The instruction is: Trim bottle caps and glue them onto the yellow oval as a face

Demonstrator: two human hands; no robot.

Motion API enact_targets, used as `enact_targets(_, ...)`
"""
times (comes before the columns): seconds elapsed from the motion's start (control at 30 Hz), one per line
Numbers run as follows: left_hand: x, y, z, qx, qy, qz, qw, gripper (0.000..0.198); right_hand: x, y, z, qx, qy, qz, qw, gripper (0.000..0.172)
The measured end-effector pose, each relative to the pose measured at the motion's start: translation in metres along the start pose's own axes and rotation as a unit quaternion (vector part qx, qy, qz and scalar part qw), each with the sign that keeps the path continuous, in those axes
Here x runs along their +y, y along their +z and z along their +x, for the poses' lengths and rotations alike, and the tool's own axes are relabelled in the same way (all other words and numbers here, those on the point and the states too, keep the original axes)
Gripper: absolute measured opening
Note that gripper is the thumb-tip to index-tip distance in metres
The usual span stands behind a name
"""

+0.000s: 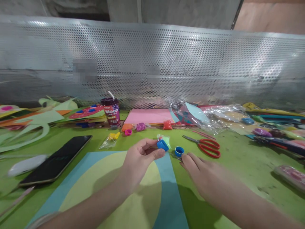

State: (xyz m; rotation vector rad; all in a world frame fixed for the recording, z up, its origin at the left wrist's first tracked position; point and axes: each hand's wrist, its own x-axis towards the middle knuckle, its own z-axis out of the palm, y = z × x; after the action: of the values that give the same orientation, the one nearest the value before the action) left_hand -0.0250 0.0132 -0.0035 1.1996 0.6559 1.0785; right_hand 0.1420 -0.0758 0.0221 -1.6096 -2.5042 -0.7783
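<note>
Between the thumb and fingers of my left hand (143, 157) is a small blue cup-shaped piece (162, 145), tilted. Right behind it lies a pale green lump in clear wrap (166, 140). My right hand (200, 171) is closed, its fingers pressed together beside a small blue ring (179, 151) with a pale rim. A thin grey thing shows under that ring at the fingertips; what the right fingers hold is hidden. Below my left hand, a yellow paper oval (114, 197) lies on a blue sheet (177, 210).
Red-handled scissors (209, 148) lie right of the hands. A phone (57, 159) and a white mouse-like object (27, 165) are at left. Behind stand a purple cup with a straw (111, 113), pink paper (150, 116), small wrapped lumps (167, 124) and a perforated metal panel (152, 60).
</note>
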Motion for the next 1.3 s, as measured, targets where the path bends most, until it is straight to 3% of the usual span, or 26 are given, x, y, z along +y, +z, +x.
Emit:
enact_targets(0.4, 0.008, 0.002, -0.004, 0.021, 0.012, 0.083, 0.996, 0.017, -0.004, -0.005, -0.001, 0.018, 0.004, -0.002, 1.000, 0.031)
enact_targets(0.73, 0.012, 0.002, -0.003, 0.036, 0.060, 0.096, 0.993, 0.018, -0.002, 0.000, 0.000, -0.015, 0.016, 0.024, 0.999, 0.029)
enact_targets(1.03, 0.014, 0.006, -0.009, 0.052, 0.142, 0.124, 0.981, 0.021, -0.005, -0.009, -0.002, 0.062, -0.040, 0.003, 0.997, 0.030)
enact_targets(1.3, 0.013, 0.009, -0.013, 0.049, 0.157, 0.153, 0.974, 0.022, -0.005, 0.003, -0.007, 0.045, 0.017, -0.025, 0.999, 0.019)
